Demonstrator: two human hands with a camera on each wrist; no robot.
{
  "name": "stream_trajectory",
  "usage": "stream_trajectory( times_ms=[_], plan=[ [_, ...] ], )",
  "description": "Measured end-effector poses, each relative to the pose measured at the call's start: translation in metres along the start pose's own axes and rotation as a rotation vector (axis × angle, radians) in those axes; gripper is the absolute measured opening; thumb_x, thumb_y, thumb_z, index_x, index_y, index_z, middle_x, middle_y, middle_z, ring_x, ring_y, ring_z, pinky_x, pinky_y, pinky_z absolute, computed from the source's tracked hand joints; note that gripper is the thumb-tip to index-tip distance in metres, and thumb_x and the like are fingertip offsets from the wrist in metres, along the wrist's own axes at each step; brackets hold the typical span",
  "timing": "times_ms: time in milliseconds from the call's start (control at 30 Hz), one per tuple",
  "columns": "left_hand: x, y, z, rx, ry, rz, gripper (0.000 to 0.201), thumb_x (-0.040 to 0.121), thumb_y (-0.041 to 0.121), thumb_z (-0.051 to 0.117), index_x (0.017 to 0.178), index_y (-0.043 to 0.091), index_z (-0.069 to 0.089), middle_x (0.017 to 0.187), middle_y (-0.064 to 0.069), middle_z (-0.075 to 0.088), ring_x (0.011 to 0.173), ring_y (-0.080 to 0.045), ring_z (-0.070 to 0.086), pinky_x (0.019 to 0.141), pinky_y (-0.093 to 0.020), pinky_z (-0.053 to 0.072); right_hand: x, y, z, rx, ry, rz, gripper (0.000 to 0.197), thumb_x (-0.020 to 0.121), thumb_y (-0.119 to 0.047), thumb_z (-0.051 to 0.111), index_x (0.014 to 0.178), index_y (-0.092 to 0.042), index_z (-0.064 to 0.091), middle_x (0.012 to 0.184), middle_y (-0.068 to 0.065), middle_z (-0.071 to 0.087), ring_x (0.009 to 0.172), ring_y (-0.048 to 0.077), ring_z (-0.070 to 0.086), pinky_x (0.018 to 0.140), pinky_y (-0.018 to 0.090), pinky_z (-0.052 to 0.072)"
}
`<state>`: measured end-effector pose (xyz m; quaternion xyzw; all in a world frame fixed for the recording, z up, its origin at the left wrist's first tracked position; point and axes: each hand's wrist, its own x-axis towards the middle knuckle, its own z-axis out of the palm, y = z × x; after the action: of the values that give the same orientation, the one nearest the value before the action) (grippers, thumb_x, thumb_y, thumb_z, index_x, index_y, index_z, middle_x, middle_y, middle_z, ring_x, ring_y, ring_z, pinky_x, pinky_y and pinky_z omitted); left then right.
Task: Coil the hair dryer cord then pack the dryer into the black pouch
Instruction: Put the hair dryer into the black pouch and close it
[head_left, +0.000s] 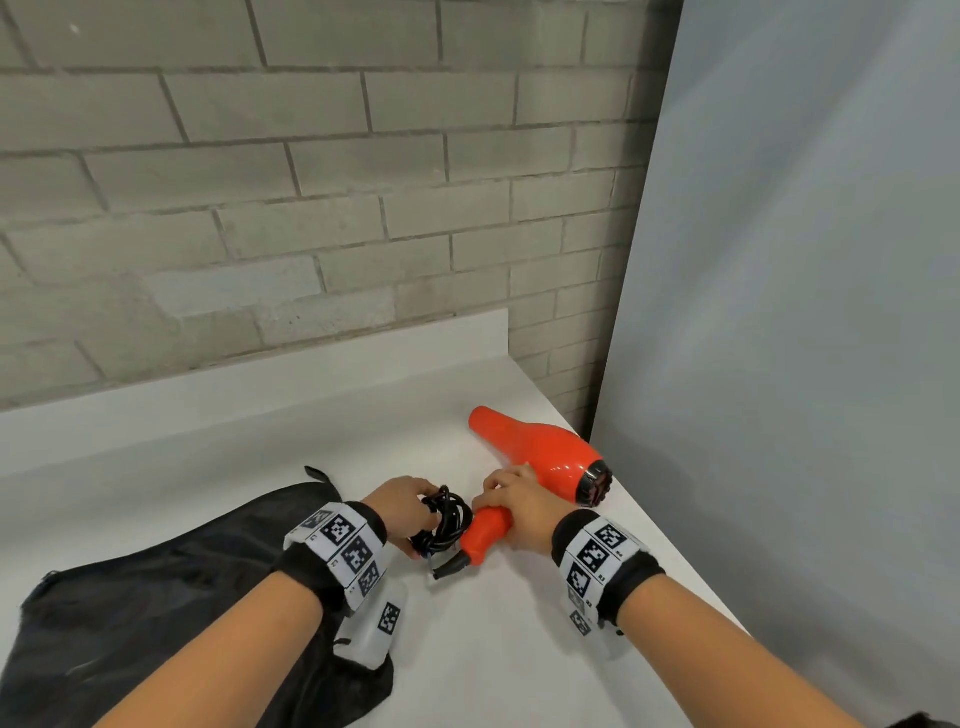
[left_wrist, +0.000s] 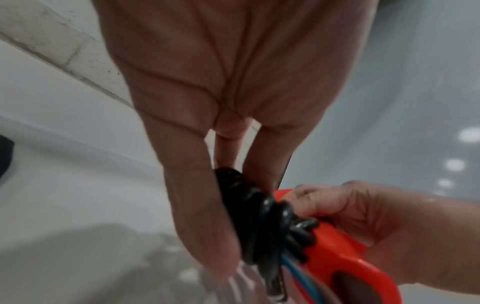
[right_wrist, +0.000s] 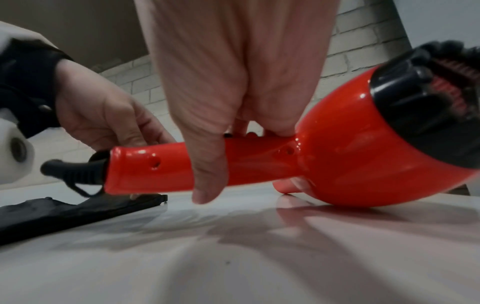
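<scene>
The hair dryer (head_left: 540, 452) lies on its side on the white table (head_left: 498, 649), nozzle pointing toward the brick wall (head_left: 260, 182) and rear grille toward the table's right edge. The right hand (head_left: 514, 501) is wrapped around the orange handle (head_left: 485, 535), thumb across the near face as the right wrist view shows. The left hand (head_left: 402, 501) pinches the coiled black cord (head_left: 447, 519) between thumb and fingers, the loops bunched just beside the handle base. The black pouch (head_left: 171, 597) lies flat on the table to the left, partly under the left forearm; its opening cannot be identified with certainty from these views. Risk 1: the coil is secured by finger pressure only, and no tie or strap is visible. Releasing it to open the pouch would probably let the loops spring apart, requiring recoiling. Risk 2: the dryer body rests near the right table edge; a sideways pull on the handle could roll it off. Risk 3: the strain relief (right_wrist: 72, 171) at the handle base bends sharply if the coil is pulled tight against it. Risk 4: the pouch is collapsed; inserting the dryer one-handed may snag the nozzle or loose loops on the fabric.
</scene>
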<state>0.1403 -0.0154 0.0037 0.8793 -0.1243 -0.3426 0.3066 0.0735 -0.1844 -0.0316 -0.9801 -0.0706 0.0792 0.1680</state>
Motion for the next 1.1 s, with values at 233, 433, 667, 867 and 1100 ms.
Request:
stream_trajectory(
  times_ms=[233, 433, 667, 867, 1100],
  plan=[
    [0.005, -0.006, 0.013, 0.358, -0.075, -0.061, 0.053, 0.082, 0.012, 0.063, 0.132, 0.014, 0.044, 0.130, -0.007, 0.051, 0.108, -0.024, 0.058, 0.081, -0.026, 0.052, -0.004, -0.008, 0.002, -0.115, -0.093, -0.076, 0.046, 0.079, -0.004, 0.062, 0.121, -0.023, 0.059, 0.126, 0.006, 0.048, 0.116, 0.029, 0.034, 0.105, 0.037, 0.018],
    [0.003, -0.012, 0.012, 0.405, -0.067, -0.077, 0.051, 0.078, 0.018, 0.069, 0.125, 0.013, 0.051, 0.122, -0.006, 0.057, 0.086, -0.017, 0.056, 0.068, -0.021, 0.051, 0.000, -0.014, 0.001, -0.194, -0.140, -0.107, 0.043, 0.079, -0.008, 0.063, 0.119, -0.023, 0.058, 0.127, 0.005, 0.049, 0.124, 0.029, 0.035, 0.114, 0.044, 0.008],
    [-0.005, -0.026, -0.003, 0.292, -0.035, -0.027, 0.047, 0.084, 0.033, 0.060, 0.125, 0.012, 0.049, 0.113, -0.006, 0.059, 0.085, -0.015, 0.060, 0.070, -0.025, 0.052, 0.002, -0.032, -0.017, -0.227, -0.309, -0.017, 0.047, 0.083, -0.009, 0.055, 0.127, -0.023, 0.047, 0.130, 0.008, 0.048, 0.121, 0.029, 0.044, 0.109, 0.043, 0.027],
    [-0.020, -0.059, -0.068, 0.411, 0.138, -0.033, 0.052, 0.086, 0.040, 0.055, 0.131, 0.016, 0.044, 0.131, -0.005, 0.049, 0.108, -0.025, 0.053, 0.081, -0.030, 0.049, 0.031, -0.067, -0.031, 0.023, -0.207, 0.026, 0.045, 0.085, -0.004, 0.046, 0.126, -0.022, 0.048, 0.129, 0.009, 0.043, 0.114, 0.027, 0.048, 0.095, 0.032, 0.041],
    [-0.011, -0.125, -0.117, 0.484, 0.198, -0.199, 0.086, 0.080, 0.027, 0.066, 0.146, 0.015, 0.011, 0.149, -0.013, 0.029, 0.134, -0.030, 0.036, 0.108, -0.036, 0.033, 0.078, -0.131, -0.022, 0.031, -0.299, -0.082, 0.042, 0.088, -0.010, 0.049, 0.130, -0.014, 0.044, 0.130, 0.013, 0.046, 0.117, 0.028, 0.047, 0.095, 0.031, 0.037]
  ],
)
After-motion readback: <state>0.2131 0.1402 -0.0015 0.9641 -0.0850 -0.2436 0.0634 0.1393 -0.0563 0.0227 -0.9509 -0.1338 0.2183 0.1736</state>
